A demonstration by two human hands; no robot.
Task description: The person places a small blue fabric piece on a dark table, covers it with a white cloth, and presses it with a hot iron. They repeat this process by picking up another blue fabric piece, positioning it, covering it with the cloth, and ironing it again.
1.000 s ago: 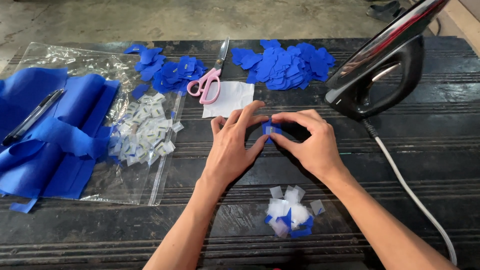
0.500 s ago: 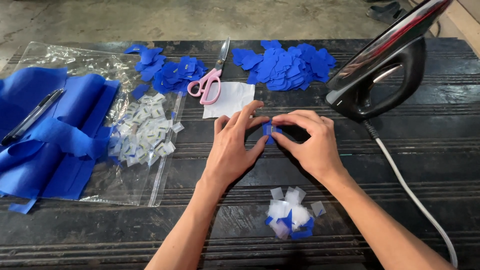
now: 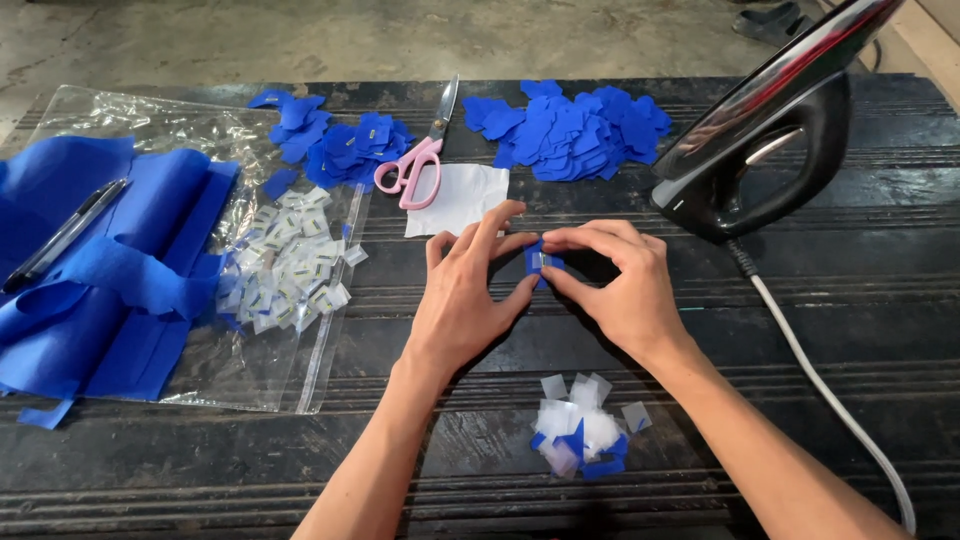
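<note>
My left hand (image 3: 466, 295) and my right hand (image 3: 617, 283) meet at the middle of the dark ribbed table (image 3: 830, 290). Between their fingertips they pinch a small blue fabric piece (image 3: 541, 262) with a little white tag on it. Just below my wrists lies a small heap of white and blue scraps (image 3: 583, 428). A white sheet (image 3: 457, 197) lies just beyond my fingers.
A black iron (image 3: 760, 130) stands upright at the right, its white cord (image 3: 826, 398) trailing toward me. Pink-handled scissors (image 3: 412, 165) lie between two piles of blue fabric pieces (image 3: 573, 128). At left: a clear plastic bag (image 3: 268, 330) under small white tags (image 3: 288, 268), blue fabric strips (image 3: 100, 270), a pen (image 3: 60, 236).
</note>
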